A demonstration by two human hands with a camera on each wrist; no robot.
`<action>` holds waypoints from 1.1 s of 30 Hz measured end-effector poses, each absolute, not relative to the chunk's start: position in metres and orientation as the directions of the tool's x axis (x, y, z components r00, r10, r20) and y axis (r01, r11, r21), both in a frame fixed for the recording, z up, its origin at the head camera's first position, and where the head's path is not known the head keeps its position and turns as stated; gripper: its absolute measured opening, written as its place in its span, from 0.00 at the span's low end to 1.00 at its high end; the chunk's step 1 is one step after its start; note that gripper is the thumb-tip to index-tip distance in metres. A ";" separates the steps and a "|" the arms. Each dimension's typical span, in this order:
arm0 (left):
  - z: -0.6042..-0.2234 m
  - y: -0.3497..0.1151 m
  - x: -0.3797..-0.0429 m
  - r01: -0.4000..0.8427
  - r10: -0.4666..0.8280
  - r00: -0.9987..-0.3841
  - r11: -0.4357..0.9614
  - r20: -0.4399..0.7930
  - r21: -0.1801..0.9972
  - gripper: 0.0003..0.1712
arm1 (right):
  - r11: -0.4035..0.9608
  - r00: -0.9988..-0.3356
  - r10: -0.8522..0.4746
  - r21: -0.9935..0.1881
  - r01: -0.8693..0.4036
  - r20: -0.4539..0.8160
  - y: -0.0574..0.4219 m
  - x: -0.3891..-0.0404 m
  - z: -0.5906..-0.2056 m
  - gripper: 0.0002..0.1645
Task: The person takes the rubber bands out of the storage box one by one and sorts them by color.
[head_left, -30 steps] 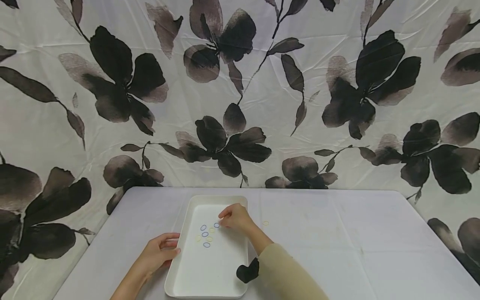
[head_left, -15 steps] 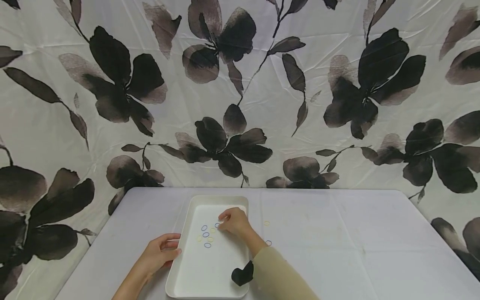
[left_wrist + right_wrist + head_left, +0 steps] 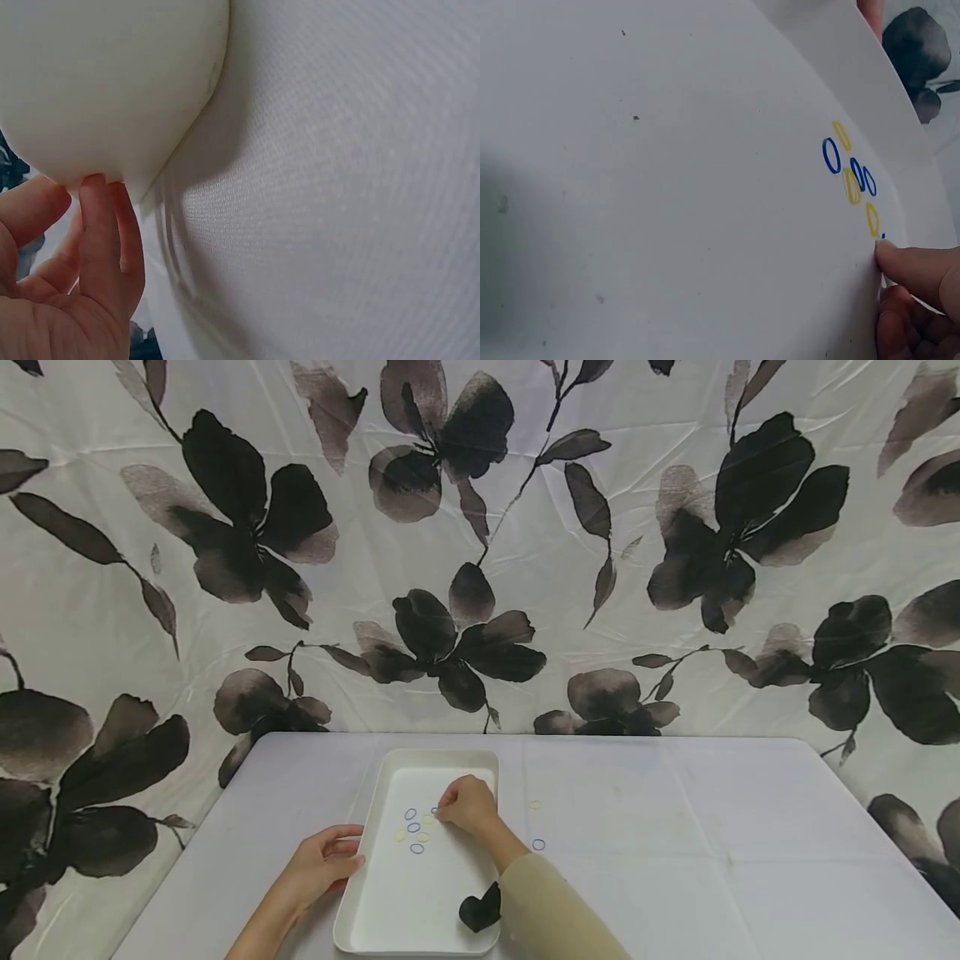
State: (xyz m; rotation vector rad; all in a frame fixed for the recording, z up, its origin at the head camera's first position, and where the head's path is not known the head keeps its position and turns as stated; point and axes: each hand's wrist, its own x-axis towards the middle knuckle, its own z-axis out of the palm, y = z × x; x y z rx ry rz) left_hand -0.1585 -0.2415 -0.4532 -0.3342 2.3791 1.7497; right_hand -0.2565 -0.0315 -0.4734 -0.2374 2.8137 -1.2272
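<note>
A white rectangular tray (image 3: 420, 902) lies on the table, with several thin blue and yellow rubber bands spread in its upper half. My left hand (image 3: 322, 860) grips the tray's left edge; in the left wrist view its fingertips (image 3: 94, 187) meet the outer wall. Over the tray, my right hand (image 3: 468, 806) pinches a blue rubber band (image 3: 433, 810) between thumb and fingers. Only a sliver of that band shows by the thumb in the right wrist view. Close by lie a yellow band (image 3: 872, 219) and another blue band (image 3: 831, 155).
On the white tablecloth (image 3: 675, 860) right of the tray are a yellow band (image 3: 536, 805) and a blue band (image 3: 538, 844). A black heart-shaped piece (image 3: 480, 908) sits by the right sleeve, over the tray's lower right edge. A flower-patterned curtain (image 3: 585, 527) hangs behind.
My right thumb and fingers have come together on the blue band. The right sleeve has shifted left, uncovering the blue band on the tablecloth. My left hand stays at the tray.
</note>
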 end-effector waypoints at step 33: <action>-0.453 -0.244 -0.162 -0.268 -0.067 -0.963 0.289 -0.260 0.919 0.28 | 0.430 -0.927 -0.368 -0.897 -0.099 -0.074 -0.016 -0.252 -0.450 0.10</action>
